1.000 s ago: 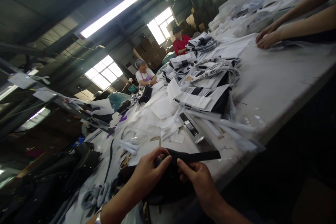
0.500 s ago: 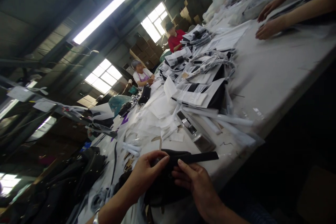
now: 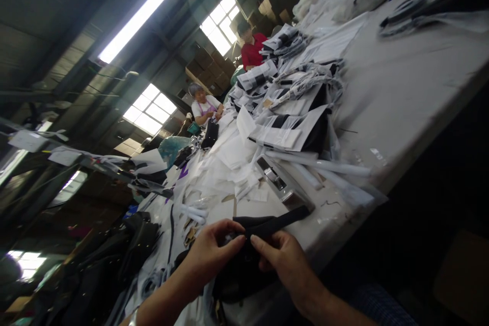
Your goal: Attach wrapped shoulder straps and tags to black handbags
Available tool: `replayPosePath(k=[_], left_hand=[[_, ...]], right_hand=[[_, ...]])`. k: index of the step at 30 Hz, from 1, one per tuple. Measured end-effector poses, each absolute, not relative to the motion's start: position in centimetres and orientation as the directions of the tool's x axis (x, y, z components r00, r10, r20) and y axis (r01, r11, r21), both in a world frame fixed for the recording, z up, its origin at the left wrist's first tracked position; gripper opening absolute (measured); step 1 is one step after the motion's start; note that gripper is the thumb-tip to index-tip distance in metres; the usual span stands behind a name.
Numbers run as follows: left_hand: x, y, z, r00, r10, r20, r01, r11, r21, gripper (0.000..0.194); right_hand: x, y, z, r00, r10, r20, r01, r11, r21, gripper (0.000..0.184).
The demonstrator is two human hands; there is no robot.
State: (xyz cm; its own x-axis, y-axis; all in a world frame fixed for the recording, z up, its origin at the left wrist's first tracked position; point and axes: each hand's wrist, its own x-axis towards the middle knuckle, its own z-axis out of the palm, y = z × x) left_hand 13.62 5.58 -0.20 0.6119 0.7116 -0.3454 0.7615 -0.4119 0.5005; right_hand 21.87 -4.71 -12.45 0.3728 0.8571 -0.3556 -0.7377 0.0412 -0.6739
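Near the table's front edge, my left hand (image 3: 219, 249) is closed, thumb and fingers pinching black material at the base of a black strap (image 3: 288, 220). A small shiny piece, too dark to identify, shows by its fingers. My right hand (image 3: 286, 262) grips the same strap close beside the left thumb, and the strap's free end sticks out to the upper right. Below both hands hangs a dark black item (image 3: 240, 282), apparently a bag, largely hidden by them and by shadow. Just beyond the strap's end lies a metal tool shaped like a tape dispenser (image 3: 282, 183).
Plastic-wrapped black goods with white sheets (image 3: 290, 127) are heaped along the white table (image 3: 412, 86). White tubes (image 3: 324, 165) lie nearer. Black bags (image 3: 103, 265) are piled at left. Two people (image 3: 252, 51) work at the far side. A hanging line with tags (image 3: 63, 155) crosses the left.
My right hand has moved slightly left, closer to my left hand, and the strap's free end now tilts upward more. A co-worker's hands at upper right have left the view.
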Motion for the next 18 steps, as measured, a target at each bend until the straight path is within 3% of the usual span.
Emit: replayPosePath(k=[6, 18], left_hand=[[13.9, 4.94, 0.33, 0.553, 0.721, -0.418, 0.793, -0.301, 0.529, 0.029], [14.36, 5.83, -0.43, 0.553, 0.718, -0.423, 0.81, -0.343, 0.476, 0.018]], right_hand=[[21.29, -4.44, -12.56, 0.443, 0.836, -0.324, -0.688, 0.086, -0.72, 0.031], [21.27, -4.51, -12.62, 0.438, 0.831, -0.345, -0.712, 0.086, -0.697, 0.031]])
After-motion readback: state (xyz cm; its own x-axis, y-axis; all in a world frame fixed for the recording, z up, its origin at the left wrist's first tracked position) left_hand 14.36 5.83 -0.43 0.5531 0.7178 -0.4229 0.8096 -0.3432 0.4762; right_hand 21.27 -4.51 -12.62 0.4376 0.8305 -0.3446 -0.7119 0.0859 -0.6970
